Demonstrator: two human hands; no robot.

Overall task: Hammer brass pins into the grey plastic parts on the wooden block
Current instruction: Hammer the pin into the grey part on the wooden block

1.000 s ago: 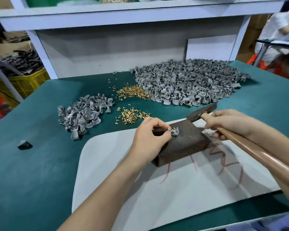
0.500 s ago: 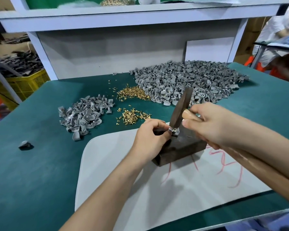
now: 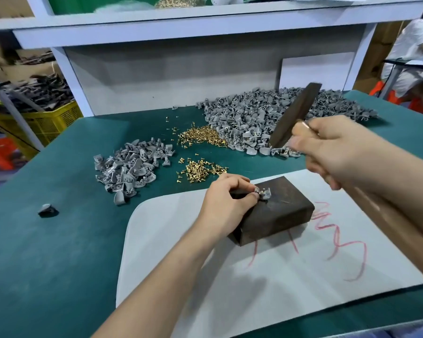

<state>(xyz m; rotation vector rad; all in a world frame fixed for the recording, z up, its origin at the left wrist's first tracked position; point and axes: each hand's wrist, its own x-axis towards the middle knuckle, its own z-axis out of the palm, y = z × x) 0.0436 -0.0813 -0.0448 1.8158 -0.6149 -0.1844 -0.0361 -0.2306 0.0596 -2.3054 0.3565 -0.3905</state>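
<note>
Wooden block (image 3: 274,215) lies under the left hand (image 3: 226,203), whose fingers (image 3: 249,198) pinch the grey plastic part (image 3: 263,193) on its top. Right hand (image 3: 332,152) grips the hammer (image 3: 294,115), raised above and to the right of the left hand. Risk: an off-line blow strikes those fingers or kicks the part off the block.

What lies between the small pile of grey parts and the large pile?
In the head view, two loose heaps of brass pins lie there, one touching the large pile.

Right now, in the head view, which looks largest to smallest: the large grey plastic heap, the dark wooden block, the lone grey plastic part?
1. large grey plastic heap
2. dark wooden block, though nearer the camera
3. lone grey plastic part
</note>
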